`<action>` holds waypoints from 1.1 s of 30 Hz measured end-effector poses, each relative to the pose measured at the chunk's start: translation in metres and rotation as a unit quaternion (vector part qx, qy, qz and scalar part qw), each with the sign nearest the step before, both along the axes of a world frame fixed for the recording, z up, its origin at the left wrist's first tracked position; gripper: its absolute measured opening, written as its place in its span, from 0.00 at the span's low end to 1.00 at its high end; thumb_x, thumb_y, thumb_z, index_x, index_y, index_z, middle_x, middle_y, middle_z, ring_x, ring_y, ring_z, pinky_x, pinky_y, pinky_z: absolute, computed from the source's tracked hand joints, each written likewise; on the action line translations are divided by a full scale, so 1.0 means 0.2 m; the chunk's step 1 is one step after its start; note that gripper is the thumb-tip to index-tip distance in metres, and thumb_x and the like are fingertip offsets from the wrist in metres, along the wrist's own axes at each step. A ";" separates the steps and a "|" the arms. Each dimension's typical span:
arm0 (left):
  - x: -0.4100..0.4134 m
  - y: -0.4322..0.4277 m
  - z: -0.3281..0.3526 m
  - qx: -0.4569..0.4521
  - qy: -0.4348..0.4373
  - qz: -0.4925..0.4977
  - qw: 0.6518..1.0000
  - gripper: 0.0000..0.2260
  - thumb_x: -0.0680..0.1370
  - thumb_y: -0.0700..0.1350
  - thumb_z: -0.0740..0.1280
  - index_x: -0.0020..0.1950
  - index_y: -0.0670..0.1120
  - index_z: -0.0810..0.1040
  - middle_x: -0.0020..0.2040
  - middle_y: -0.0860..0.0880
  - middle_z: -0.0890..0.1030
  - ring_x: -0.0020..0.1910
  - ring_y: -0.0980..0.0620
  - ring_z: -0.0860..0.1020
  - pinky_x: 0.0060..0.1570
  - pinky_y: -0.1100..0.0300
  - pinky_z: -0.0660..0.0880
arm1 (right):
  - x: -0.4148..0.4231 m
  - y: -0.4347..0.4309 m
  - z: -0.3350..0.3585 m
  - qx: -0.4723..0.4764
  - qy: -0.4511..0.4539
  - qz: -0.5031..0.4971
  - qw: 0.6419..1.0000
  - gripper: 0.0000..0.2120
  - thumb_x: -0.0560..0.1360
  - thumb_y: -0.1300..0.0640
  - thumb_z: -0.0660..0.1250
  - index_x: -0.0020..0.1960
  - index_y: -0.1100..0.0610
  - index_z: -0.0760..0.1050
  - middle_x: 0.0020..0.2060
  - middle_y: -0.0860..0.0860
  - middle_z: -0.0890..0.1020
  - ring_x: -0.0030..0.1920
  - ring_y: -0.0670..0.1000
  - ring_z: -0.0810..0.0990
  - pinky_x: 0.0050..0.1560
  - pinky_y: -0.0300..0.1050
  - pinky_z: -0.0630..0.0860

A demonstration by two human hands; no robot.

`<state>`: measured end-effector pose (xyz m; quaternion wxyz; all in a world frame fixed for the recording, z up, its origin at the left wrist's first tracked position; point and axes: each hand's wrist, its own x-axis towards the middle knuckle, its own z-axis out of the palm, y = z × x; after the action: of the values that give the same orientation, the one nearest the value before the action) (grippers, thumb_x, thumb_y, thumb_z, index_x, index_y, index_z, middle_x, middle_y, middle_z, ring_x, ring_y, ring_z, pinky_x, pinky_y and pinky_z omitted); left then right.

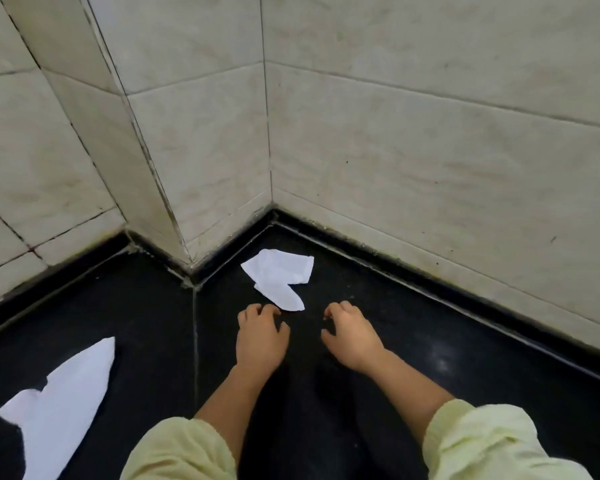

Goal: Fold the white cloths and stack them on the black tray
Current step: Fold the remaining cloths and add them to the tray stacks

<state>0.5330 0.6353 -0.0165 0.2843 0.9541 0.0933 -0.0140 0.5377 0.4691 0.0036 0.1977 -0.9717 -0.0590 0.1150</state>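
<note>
One white cloth (279, 277) (crumpled) just beside wall corner (272, 202).

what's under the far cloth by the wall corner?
The far cloth lies low on the black surface, partly folded over itself, and that surface shows all around it. Whatever is directly beneath is covered; no bulge hints at an object.

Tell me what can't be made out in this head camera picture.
1. Head view: the large white cloth runs off the bottom edge.
2. Head view: left hand and right hand curl their fingertips under, so any grip is hidden.
3. Head view: a black tray cannot be told from the black surface.
4. Head view: the crumpled white cloth's folds hide whether it is one piece.
</note>
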 end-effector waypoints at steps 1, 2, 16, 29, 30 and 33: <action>0.06 0.03 -0.03 -0.005 -0.003 0.005 1.000 0.17 0.78 0.47 0.63 0.66 0.47 0.73 0.68 0.46 0.69 0.69 0.47 0.63 0.63 0.54 0.69 | 0.05 0.03 -0.03 -0.001 0.006 -0.002 1.000 0.17 0.78 0.52 0.63 0.65 0.55 0.69 0.60 0.52 0.72 0.61 0.54 0.71 0.61 0.52 0.72; 0.11 0.06 -0.05 -0.011 -0.010 0.010 1.000 0.17 0.78 0.47 0.64 0.67 0.46 0.72 0.68 0.46 0.69 0.69 0.47 0.63 0.63 0.54 0.69 | 0.09 0.06 -0.06 -0.004 0.013 -0.003 1.000 0.17 0.78 0.52 0.62 0.65 0.55 0.69 0.60 0.53 0.72 0.61 0.54 0.71 0.61 0.52 0.72; 0.73 0.16 -0.25 -0.008 0.019 0.015 1.000 0.26 0.77 0.50 0.67 0.73 0.48 0.65 0.67 0.45 0.70 0.68 0.45 0.66 0.65 0.45 0.64 | 0.45 0.29 -0.38 -0.076 -0.043 0.057 0.994 0.15 0.78 0.56 0.60 0.65 0.57 0.70 0.60 0.51 0.72 0.62 0.53 0.68 0.61 0.47 0.66; 0.60 0.08 -0.15 -0.194 0.054 0.060 0.978 0.12 0.77 0.48 0.68 0.37 0.45 0.73 0.33 0.52 0.74 0.36 0.54 0.73 0.32 0.64 0.66 | 0.31 0.13 -0.27 0.073 0.003 -0.063 0.995 0.05 0.75 0.56 0.65 0.46 0.57 0.72 0.43 0.51 0.78 0.42 0.51 0.76 0.41 0.46 0.72; 0.57 0.06 -0.11 -0.215 0.048 0.070 0.973 0.11 0.76 0.49 0.69 0.38 0.45 0.72 0.36 0.51 0.74 0.39 0.53 0.74 0.36 0.63 0.68 | 0.27 0.09 -0.23 0.097 0.002 -0.085 0.992 0.05 0.74 0.55 0.66 0.45 0.56 0.72 0.40 0.51 0.79 0.40 0.51 0.77 0.39 0.47 0.72; 0.48 0.01 -0.02 -0.291 0.049 0.090 0.951 0.08 0.75 0.48 0.70 0.48 0.45 0.75 0.46 0.49 0.77 0.46 0.51 0.76 0.45 0.58 0.72 | 0.17 -0.01 -0.13 0.179 -0.008 -0.140 0.974 0.07 0.71 0.57 0.69 0.42 0.57 0.72 0.35 0.53 0.80 0.33 0.50 0.75 0.34 0.48 0.73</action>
<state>0.6291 0.6365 -0.0196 0.5451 0.8155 0.1847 -0.0611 0.5719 0.4663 -0.0221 0.3820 -0.9200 0.0569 0.0661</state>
